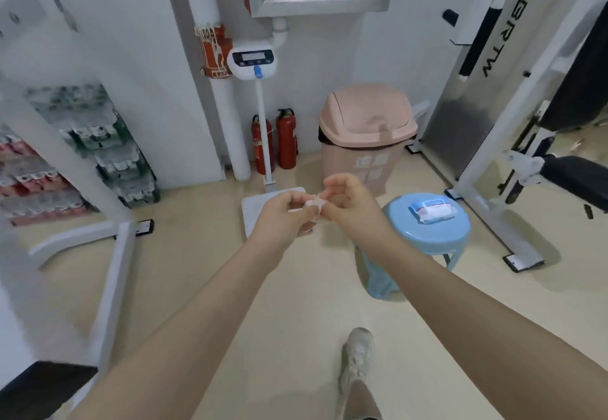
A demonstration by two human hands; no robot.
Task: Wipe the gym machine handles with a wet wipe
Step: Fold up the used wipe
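Observation:
Both arms reach forward at mid-frame. My left hand (283, 214) and my right hand (348, 201) meet fingertip to fingertip and pinch a small crumpled white wet wipe (314, 204) between them. A wet wipe pack (434, 209), white with blue and red print, lies on a light blue plastic stool (424, 232) just right of my right hand. A white gym machine with a black-gripped handle (478, 34) stands at the upper right.
A pink swing-lid bin (365, 130) stands ahead by the wall. Beside it are two red fire extinguishers (276, 143) and a white column scale (255, 61). A white machine frame (108, 255) and stacked drink packs are at the left. My shoe (357, 357) is on the beige floor.

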